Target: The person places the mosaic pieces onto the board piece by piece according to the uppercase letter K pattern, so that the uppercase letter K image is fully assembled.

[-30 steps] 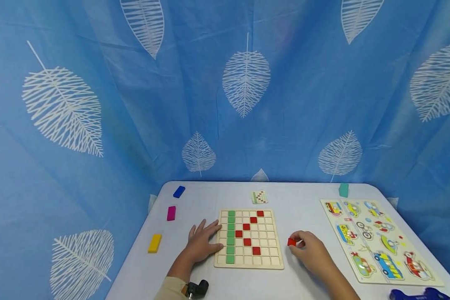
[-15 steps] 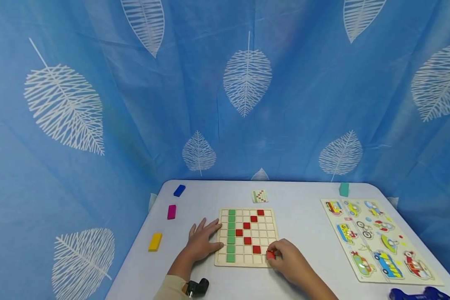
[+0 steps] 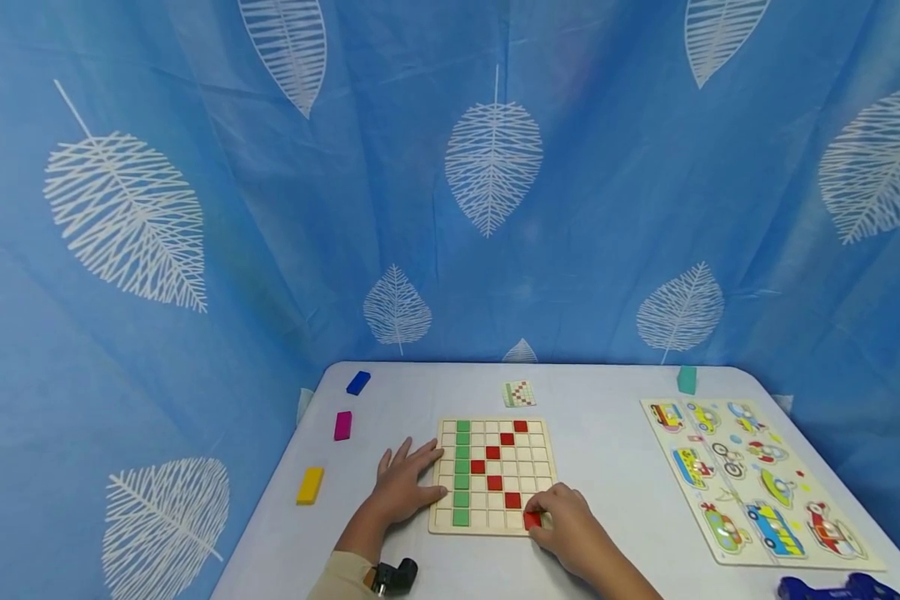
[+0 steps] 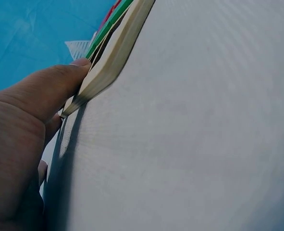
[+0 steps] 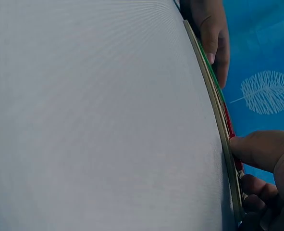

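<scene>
A square wooden grid board [image 3: 480, 532] lies on the white table, with a column of green tiles [image 3: 461, 482] at its left and several red tiles [image 3: 494, 483] in slanting lines. My left hand [image 3: 401, 492] rests at the board's left edge, fingers spread; in the left wrist view its thumb [image 4: 60, 79] touches the rim. With thumb and fingertips, my right hand [image 3: 576, 529] pinches a red tile [image 3: 532, 521] over the front row, toward the right corner. In the right wrist view, the right thumb [image 5: 257, 147] presses at the board's edge, beside red.
Behind the board lies a small pattern card [image 3: 519, 394]. Blue [image 3: 358, 383], magenta [image 3: 342, 426] and yellow [image 3: 310, 486] blocks stand apart on the left. A teal block [image 3: 687, 380] and a vehicle puzzle board [image 3: 753, 561] are on the right, near a dark blue object [image 3: 832, 590].
My right hand has carried the red tile leftward from beside the board to its front row, then slightly further left and down. The left hand has stayed at the board's edge.
</scene>
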{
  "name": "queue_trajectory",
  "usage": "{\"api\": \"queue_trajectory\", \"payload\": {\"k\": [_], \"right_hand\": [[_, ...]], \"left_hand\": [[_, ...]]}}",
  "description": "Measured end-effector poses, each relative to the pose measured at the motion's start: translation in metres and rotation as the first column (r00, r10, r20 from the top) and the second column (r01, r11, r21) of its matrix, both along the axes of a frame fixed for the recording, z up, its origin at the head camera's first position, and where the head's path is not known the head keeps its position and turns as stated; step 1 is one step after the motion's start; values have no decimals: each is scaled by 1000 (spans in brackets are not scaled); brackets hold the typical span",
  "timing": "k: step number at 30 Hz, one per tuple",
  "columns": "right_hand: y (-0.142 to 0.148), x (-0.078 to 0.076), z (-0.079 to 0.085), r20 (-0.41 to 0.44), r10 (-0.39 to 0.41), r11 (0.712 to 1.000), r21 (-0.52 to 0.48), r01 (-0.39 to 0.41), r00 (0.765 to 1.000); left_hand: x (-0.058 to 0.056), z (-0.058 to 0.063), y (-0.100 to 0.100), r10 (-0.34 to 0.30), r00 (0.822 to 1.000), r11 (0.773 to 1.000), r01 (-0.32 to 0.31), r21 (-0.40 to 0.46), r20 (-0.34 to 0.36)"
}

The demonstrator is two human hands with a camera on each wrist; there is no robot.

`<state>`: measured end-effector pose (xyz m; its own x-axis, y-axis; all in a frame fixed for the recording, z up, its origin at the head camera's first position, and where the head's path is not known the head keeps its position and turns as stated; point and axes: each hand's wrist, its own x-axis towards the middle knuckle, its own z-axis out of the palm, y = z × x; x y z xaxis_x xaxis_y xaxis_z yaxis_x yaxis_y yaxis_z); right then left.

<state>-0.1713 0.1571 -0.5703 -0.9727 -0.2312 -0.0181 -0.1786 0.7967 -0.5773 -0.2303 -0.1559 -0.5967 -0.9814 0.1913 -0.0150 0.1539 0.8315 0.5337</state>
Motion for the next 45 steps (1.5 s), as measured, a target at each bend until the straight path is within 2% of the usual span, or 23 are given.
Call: {"api": "queue_trajectory", "payload": {"k": [5,18,30,37,45], "right_hand": [[-1,2,0,-28,4,1000,-15,-4,1000],[1,-2,-2,11,-49,998,-39,49,999],[2,-3,-3,9,-70,997,-33,70,998],[0,1,1,-2,-58,998,-29,58,998],[3,1,3,32,-31,999,-40,32,999]], "left_hand": [[-1,0,-1,4,1000,1000,-4,7,4],[2,1,1,3,1000,1000,-3,9,13],[2,4,1,6,1000,1000,-6,9,10],[3,3,2,9,1000,1000,-9,9,12],[3,4,2,10,1000,1000,-10,3,10]]}}
